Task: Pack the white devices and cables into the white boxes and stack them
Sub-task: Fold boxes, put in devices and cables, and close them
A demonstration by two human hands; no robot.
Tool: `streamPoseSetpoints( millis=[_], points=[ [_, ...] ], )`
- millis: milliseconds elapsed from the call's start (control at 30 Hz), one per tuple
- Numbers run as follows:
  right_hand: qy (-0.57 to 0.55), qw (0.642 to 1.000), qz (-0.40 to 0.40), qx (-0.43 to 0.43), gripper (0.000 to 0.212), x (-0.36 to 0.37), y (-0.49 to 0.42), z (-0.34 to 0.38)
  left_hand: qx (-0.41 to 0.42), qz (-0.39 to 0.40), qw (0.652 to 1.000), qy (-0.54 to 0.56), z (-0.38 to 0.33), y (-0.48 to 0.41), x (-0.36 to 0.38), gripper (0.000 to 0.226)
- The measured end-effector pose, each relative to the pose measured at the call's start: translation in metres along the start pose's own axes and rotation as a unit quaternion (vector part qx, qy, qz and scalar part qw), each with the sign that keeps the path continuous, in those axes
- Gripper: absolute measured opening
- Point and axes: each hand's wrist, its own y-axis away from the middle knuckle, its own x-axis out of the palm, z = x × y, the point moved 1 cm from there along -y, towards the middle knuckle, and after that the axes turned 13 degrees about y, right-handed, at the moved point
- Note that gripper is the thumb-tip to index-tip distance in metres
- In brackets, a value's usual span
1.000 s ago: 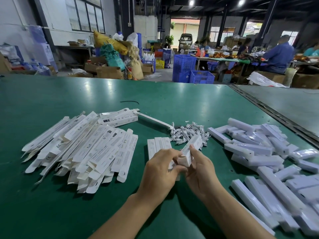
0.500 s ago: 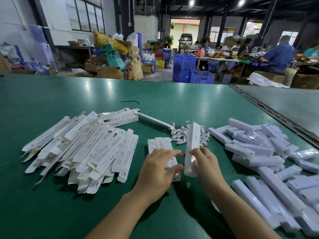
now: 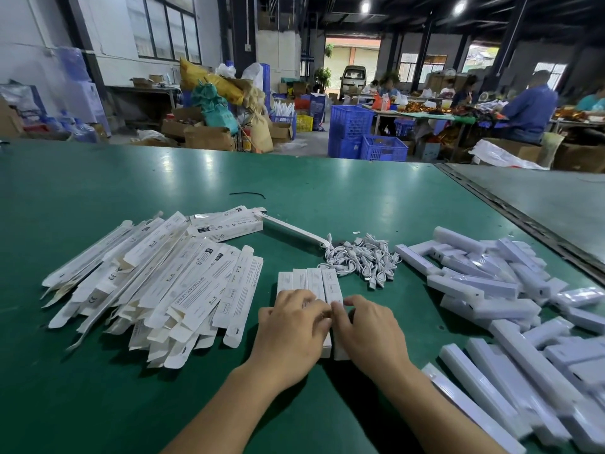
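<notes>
Long white cardboard boxes (image 3: 309, 282), side by side at the frame's lower centre on the green tabletop (image 3: 98, 388), lie under the left hand (image 3: 291, 327), fingers relaxed, while the right hand (image 3: 368, 334) touches the rightmost with bent fingers, grip unclear.

You are in a factory packing hall. A wide green worktable (image 3: 327, 198) spreads before you, heaped with goods in bulk: flat white cartons (image 3: 157, 283), a tangle of white cables (image 3: 363, 257) and a pile of white devices (image 3: 491, 290). Beyond its far edge, cardboard boxes (image 3: 209, 137), stuffed sacks (image 3: 209, 81) and stacked blue plastic crates (image 3: 350, 122) crowd a grey floor. To the right, other workers (image 3: 530, 109) sit at long tables covered with goods. Dark beams carry bright ceiling lamps (image 3: 365, 7), tall windows (image 3: 163, 27) line the left wall, and a small van (image 3: 353, 75) stands by the open doorway at the back.
</notes>
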Motion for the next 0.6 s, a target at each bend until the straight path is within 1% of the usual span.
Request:
streamPoseSetpoints(
  millis=[100, 167, 267, 300, 333, 367, 400, 433, 467, 533, 600],
  points=[
    [-0.011, 1.000, -0.005, -0.016, 0.046, 0.005, 0.002, 0.005, 0.003, -0.004, 1.000, 0.013, -0.001, -0.003, 0.002, 0.032],
    [-0.013, 1.000, -0.003, -0.024, 0.048, 0.005, 0.003, 0.007, 0.000, -0.010, 0.999, 0.032, -0.001, -0.003, 0.002, 0.030],
    [-0.086, 0.995, 0.003, -0.054, 0.062, -0.005, -0.002, -0.001, -0.017, -0.057, 0.987, 0.152, 0.001, -0.003, -0.006, 0.028],
    [-0.111, 0.992, -0.001, -0.051, 0.065, -0.008, -0.005, -0.007, -0.012, -0.086, 0.983, 0.163, 0.002, -0.003, -0.010, 0.029],
    [-0.128, 0.991, -0.007, -0.042, 0.065, -0.011, -0.008, -0.013, -0.001, -0.127, 0.982, 0.137, 0.004, -0.003, -0.016, 0.029],
    [-0.137, 0.990, -0.014, -0.035, 0.063, -0.012, -0.009, -0.018, 0.007, -0.174, 0.981, 0.089, 0.008, -0.004, -0.022, 0.027],
    [-0.142, 0.989, -0.016, -0.033, 0.062, -0.013, -0.009, -0.022, 0.001, -0.214, 0.976, 0.036, 0.013, -0.006, -0.028, 0.027],
    [-0.144, 0.989, -0.016, -0.037, 0.061, -0.014, -0.008, -0.023, -0.024, -0.231, 0.973, -0.013, 0.017, -0.008, -0.035, 0.031],
    [-0.143, 0.989, -0.013, -0.044, 0.060, -0.014, -0.007, -0.024, -0.065, -0.221, 0.972, -0.054, 0.022, -0.009, -0.041, 0.040],
    [-0.140, 0.988, -0.007, -0.056, 0.059, -0.013, -0.005, -0.023, -0.155, -0.169, 0.966, -0.116, 0.037, -0.009, -0.050, 0.057],
    [-0.139, 0.988, -0.006, -0.066, 0.058, -0.013, -0.004, -0.023, -0.207, -0.125, 0.959, -0.150, 0.051, -0.008, -0.054, 0.066]
  ],
)
